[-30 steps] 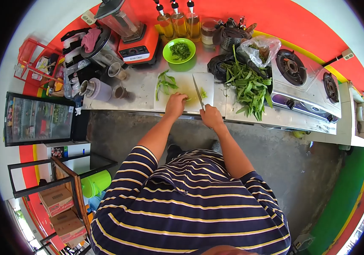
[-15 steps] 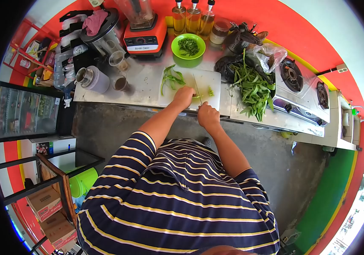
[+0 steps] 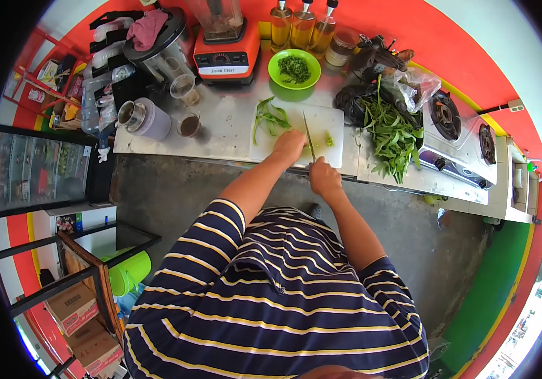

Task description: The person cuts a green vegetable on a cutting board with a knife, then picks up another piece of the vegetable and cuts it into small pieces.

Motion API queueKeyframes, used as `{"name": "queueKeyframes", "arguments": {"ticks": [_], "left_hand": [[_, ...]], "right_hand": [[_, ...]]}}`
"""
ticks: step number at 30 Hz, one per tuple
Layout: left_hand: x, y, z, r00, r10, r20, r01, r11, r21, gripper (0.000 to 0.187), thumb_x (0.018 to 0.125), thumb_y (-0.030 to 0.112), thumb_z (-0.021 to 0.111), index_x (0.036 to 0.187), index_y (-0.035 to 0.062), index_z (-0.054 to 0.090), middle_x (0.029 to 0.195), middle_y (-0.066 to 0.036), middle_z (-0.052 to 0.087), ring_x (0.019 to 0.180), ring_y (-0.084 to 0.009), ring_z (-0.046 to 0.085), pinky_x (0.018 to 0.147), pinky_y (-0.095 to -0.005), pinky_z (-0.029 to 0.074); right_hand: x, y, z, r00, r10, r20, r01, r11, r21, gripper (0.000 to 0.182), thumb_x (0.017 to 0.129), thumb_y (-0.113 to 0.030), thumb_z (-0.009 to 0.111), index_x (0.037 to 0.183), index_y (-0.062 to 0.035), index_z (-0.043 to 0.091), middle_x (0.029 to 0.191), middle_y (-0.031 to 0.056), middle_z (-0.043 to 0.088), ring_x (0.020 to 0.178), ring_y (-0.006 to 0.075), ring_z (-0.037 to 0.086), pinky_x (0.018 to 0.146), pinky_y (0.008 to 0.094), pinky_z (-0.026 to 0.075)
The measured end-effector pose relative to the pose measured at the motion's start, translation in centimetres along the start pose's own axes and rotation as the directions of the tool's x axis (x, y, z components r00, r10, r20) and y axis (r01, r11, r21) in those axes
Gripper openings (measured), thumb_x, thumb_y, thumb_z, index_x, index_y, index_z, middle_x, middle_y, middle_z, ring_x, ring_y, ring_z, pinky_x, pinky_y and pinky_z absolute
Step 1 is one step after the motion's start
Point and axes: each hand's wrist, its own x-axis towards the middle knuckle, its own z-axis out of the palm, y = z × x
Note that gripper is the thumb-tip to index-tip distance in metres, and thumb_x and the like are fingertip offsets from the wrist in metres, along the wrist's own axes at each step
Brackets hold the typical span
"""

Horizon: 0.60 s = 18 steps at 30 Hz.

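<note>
My left hand (image 3: 290,144) presses down on green leaves on a white cutting board (image 3: 334,124). My right hand (image 3: 323,179) grips the handle of a knife (image 3: 309,132), its blade lying across the board right beside my left fingers. A little chopped green (image 3: 329,139) lies to the right of the blade. Whole leaves (image 3: 269,117) lie on the board's left part.
A green bowl (image 3: 294,67) of chopped greens stands behind the board. A pile of leafy stalks (image 3: 392,134) lies to the right, next to a gas stove (image 3: 457,136). An orange blender (image 3: 226,44), oil bottles (image 3: 302,26), cups (image 3: 188,126) and a jug (image 3: 141,117) stand on the steel counter.
My head has shifted, so the counter sits further right in view. Both hands stay on the board, and the knife rose and came down again beside my left fingers.
</note>
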Motion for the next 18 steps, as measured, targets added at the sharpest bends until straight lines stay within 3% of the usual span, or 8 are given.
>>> {"name": "queueKeyframes", "arguments": {"ticks": [5,10,14,16,18], "left_hand": [[0.5,-0.4,0.4,0.999,-0.036,0.009,0.036,0.999,-0.019,0.008,0.074,0.005,0.063,0.074,0.0054,0.071,0.083,-0.020,0.069,0.083,-0.0385,0.068,0.072,-0.0476,0.054],[0.0,-0.4,0.6,0.998,-0.040,-0.056,0.039,0.999,-0.017,0.008,0.075,0.005,0.063,0.073,0.0054,0.071,0.084,-0.017,0.069,0.085,-0.0371,0.069,0.071,-0.0467,0.055],[0.2,-0.2,0.2,0.997,-0.061,-0.053,0.059,0.997,-0.049,0.006,0.074,0.004,0.065,0.073,0.0054,0.070,0.084,-0.017,0.069,0.085,-0.0364,0.069,0.071,-0.0464,0.055],[0.3,-0.2,0.2,0.993,-0.116,-0.020,0.113,0.987,-0.115,0.005,0.073,0.004,0.066,0.073,0.0059,0.070,0.085,-0.016,0.069,0.085,-0.0362,0.069,0.072,-0.0463,0.055],[0.5,-0.3,0.2,0.992,-0.128,-0.014,0.126,0.986,-0.109,0.004,0.074,0.004,0.066,0.073,0.0057,0.070,0.085,-0.016,0.070,0.085,-0.0360,0.069,0.072,-0.0464,0.055]], "right_hand": [[0.9,0.0,0.3,0.998,0.054,0.030,-0.057,0.994,0.097,0.037,0.104,-0.036,0.050,0.110,0.0009,0.051,0.100,0.0243,0.072,0.096,0.0417,0.072,0.084,0.0504,0.057],[0.8,-0.1,-2.4,0.996,0.012,0.094,-0.014,1.000,0.021,0.037,0.104,-0.036,0.049,0.111,0.0005,0.051,0.103,0.0253,0.072,0.100,0.0418,0.071,0.086,0.0486,0.057],[0.6,-0.7,-0.2,0.997,0.060,0.056,-0.064,0.996,0.063,0.037,0.104,-0.036,0.050,0.112,0.0005,0.051,0.104,0.0249,0.071,0.100,0.0415,0.071,0.086,0.0480,0.057],[0.9,-0.9,0.7,0.994,0.097,0.041,-0.102,0.979,0.178,0.038,0.103,-0.036,0.052,0.112,0.0009,0.054,0.106,0.0289,0.070,0.101,0.0460,0.069,0.089,0.0534,0.054],[1.9,-0.5,0.4,0.997,0.071,0.029,-0.075,0.985,0.154,0.038,0.103,-0.036,0.052,0.113,0.0011,0.053,0.106,0.0287,0.070,0.101,0.0456,0.069,0.089,0.0532,0.054]]}}
